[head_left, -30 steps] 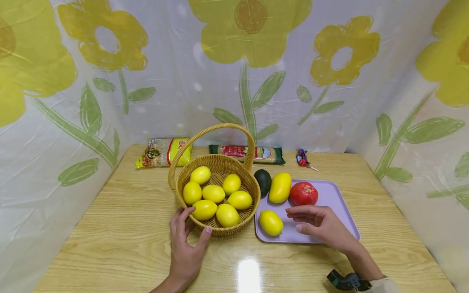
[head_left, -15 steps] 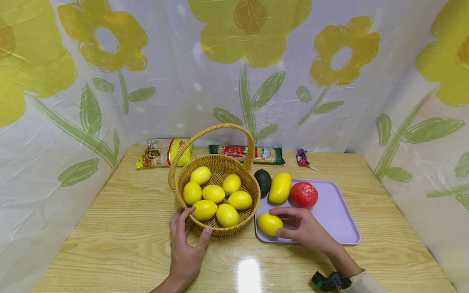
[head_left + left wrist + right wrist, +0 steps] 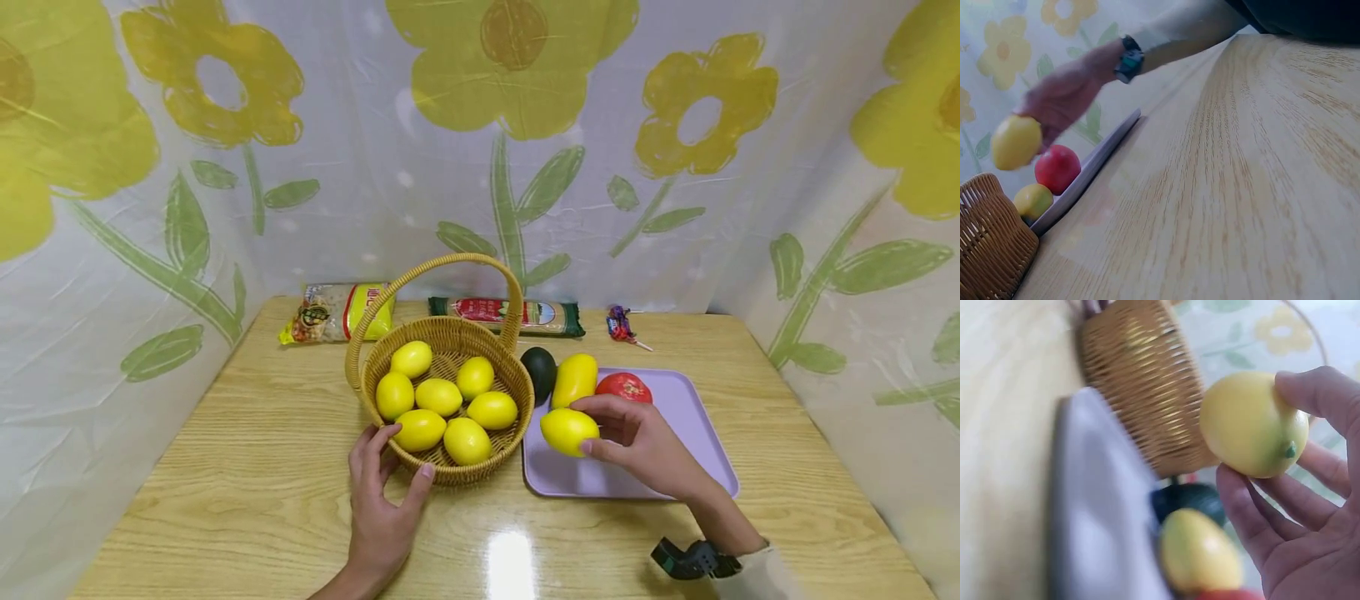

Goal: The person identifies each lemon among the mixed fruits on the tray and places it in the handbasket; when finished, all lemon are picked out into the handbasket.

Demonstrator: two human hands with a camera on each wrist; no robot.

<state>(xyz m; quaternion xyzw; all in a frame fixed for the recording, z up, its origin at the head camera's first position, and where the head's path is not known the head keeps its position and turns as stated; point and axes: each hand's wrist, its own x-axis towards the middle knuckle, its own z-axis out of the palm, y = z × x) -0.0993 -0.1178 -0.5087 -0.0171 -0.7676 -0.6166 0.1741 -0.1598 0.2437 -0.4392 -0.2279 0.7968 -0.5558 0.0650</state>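
My right hand (image 3: pixel 651 446) pinches a lemon (image 3: pixel 568 432) between thumb and fingers, raised over the lilac tray (image 3: pixel 693 450). The right wrist view shows the same lemon (image 3: pixel 1250 425) with its small green stem end towards the camera. My left hand (image 3: pixel 386 508) holds the near left side of a wicker basket (image 3: pixel 457 475), one finger over its rim and the thumb at its front. Several lemons (image 3: pixel 438 397) lie inside the basket. Behind the held lemon are a yellow mango-shaped fruit (image 3: pixel 575 379), a red pomegranate-like fruit (image 3: pixel 624 387) and a dark green avocado-like fruit (image 3: pixel 538 375).
Along the back of the wooden table (image 3: pixel 247 467) lie a yellow-labelled food bag (image 3: pixel 337 312), a long green-ended noodle pack (image 3: pixel 547 318) and wrapped lollipops (image 3: pixel 621 325). The basket's tall handle (image 3: pixel 457 257) arches above it. A flowered cloth (image 3: pixel 360 183) surrounds the table.
My right hand moved left to the lemon on the tray, took hold of it and lifted it. My left hand and the basket have stayed in place.
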